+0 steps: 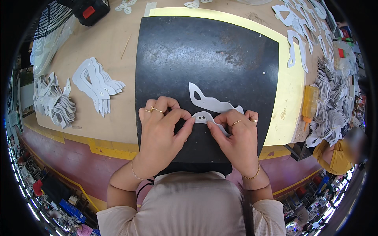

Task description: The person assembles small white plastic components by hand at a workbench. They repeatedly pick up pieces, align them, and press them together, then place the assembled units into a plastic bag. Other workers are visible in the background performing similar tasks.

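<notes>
My left hand (160,131) pinches the left end of a small white flat cut-out piece (202,116) with two dark holes, between thumb and forefinger. The right end of this piece lies between the thumb and forefinger of my right hand (237,137), whose fingers partly cover it. Just beyond it, a longer white cut-out piece (214,104) with a wavy edge and an oval opening lies on the black board (177,51). My right fingers hide its near right end.
Fanned white pieces (94,82) lie left of the board, beside a heap of similar pieces (55,102). Yellow sheeting (289,90) shows under the board. To the right are an orange bottle (310,103) and stacked pieces (332,102). A person in yellow (334,157) is at lower right.
</notes>
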The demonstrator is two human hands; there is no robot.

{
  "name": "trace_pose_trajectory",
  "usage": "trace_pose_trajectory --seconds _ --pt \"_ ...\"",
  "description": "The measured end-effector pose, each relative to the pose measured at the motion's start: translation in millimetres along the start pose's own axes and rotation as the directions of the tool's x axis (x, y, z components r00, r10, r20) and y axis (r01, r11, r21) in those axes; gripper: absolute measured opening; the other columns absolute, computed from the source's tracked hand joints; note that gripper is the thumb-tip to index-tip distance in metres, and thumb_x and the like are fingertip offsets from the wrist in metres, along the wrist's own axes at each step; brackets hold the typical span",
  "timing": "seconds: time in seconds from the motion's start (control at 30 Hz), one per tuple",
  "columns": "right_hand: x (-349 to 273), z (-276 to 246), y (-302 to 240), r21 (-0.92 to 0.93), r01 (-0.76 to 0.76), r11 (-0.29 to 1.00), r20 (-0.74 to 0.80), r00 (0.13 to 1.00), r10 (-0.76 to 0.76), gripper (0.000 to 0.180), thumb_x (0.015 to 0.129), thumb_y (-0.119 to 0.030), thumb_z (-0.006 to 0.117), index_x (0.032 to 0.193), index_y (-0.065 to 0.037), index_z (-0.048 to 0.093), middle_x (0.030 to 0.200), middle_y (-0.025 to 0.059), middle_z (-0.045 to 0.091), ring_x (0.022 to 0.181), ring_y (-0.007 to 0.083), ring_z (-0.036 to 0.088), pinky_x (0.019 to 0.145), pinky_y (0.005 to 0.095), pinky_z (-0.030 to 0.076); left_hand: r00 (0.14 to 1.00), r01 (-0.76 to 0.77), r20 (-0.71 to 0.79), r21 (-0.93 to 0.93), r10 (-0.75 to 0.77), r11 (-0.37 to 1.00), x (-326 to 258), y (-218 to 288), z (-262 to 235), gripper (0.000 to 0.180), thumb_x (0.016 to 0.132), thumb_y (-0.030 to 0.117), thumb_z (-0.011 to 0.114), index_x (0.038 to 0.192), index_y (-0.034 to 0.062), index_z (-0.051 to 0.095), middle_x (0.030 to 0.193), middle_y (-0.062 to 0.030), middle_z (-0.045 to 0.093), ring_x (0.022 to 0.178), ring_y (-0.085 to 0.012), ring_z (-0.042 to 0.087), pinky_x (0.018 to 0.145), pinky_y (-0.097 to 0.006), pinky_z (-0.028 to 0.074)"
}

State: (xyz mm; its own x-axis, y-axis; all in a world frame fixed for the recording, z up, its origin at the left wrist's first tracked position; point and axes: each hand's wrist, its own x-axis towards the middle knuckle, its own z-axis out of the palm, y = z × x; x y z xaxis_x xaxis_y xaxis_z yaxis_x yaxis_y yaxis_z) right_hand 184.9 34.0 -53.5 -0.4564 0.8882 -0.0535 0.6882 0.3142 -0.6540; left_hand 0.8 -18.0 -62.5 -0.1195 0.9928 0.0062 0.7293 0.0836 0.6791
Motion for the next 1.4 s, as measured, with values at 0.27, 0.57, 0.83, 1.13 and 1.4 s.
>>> trace_pose_trajectory --seconds 0.27,0.57,0.83,1.13,1.4 --pt "-1 -1 0 0.010 -0.003 1.000 0.011 1.000 0.003 0.015 0.081 -0.016 0.077 0.080 -0.009 0.064 0.072 0.0019 0.061 0.060 0.0200 0.052 0.075 0.0360 0.029 0.999 -0.037 -0.009 0.016 0.037 0.999 0 0 0 0.016 0.076 0.010 0.077 0.088 0.0118 0.067 0.095 -0.0020 0.055 0.090 -0.0237 0.050 0.077 -0.039 0.032" --pt "-1 -1 -1 0.000 0.005 1.000 0.013 1.000 -0.005 0.014 0.081 -0.016 0.077 0.081 -0.009 0.065 0.073 0.0019 0.061 0.061 0.0198 0.052 0.076 0.0360 0.029 0.992 -0.126 0.018 -0.005 0.126 0.992 -4 -1 3 0.023 0.077 0.005 0.073 0.098 0.0136 0.069 0.100 -0.0019 0.057 0.093 -0.0233 0.050 0.081 -0.040 0.032" --pt "-1 0 -1 0.001 -0.004 1.000 0.004 1.000 0.004 0.014 0.081 -0.016 0.077 0.081 -0.009 0.065 0.073 0.0017 0.061 0.061 0.0198 0.052 0.076 0.0363 0.029 0.984 -0.179 0.029 0.098 0.177 0.979 -6 2 3 0.028 0.076 0.007 0.073 0.103 0.0116 0.070 0.101 -0.0026 0.056 0.094 -0.0226 0.050 0.083 -0.040 0.032" --pt "-2 2 0 0.007 -0.005 1.000 -0.007 1.000 0.005 0.014 0.081 -0.015 0.077 0.080 -0.010 0.065 0.073 0.0014 0.061 0.063 0.0197 0.053 0.076 0.0361 0.029 0.999 -0.051 0.018 0.059 0.050 0.997 -4 10 8 0.018 0.084 0.015 0.074 0.101 0.0104 0.069 0.102 -0.0058 0.053 0.095 -0.0236 0.047 0.085 -0.038 0.030" --pt "-1 0 -2 -0.009 -0.008 1.000 0.011 1.000 0.009 0.013 0.081 -0.014 0.077 0.079 -0.009 0.065 0.074 0.0017 0.062 0.065 0.0197 0.055 0.076 0.0362 0.029 0.999 0.045 0.001 0.078 -0.045 0.996 -7 16 14 0.018 0.085 0.015 0.073 0.101 0.0105 0.067 0.104 -0.0058 0.052 0.099 -0.0238 0.044 0.087 -0.038 0.027"
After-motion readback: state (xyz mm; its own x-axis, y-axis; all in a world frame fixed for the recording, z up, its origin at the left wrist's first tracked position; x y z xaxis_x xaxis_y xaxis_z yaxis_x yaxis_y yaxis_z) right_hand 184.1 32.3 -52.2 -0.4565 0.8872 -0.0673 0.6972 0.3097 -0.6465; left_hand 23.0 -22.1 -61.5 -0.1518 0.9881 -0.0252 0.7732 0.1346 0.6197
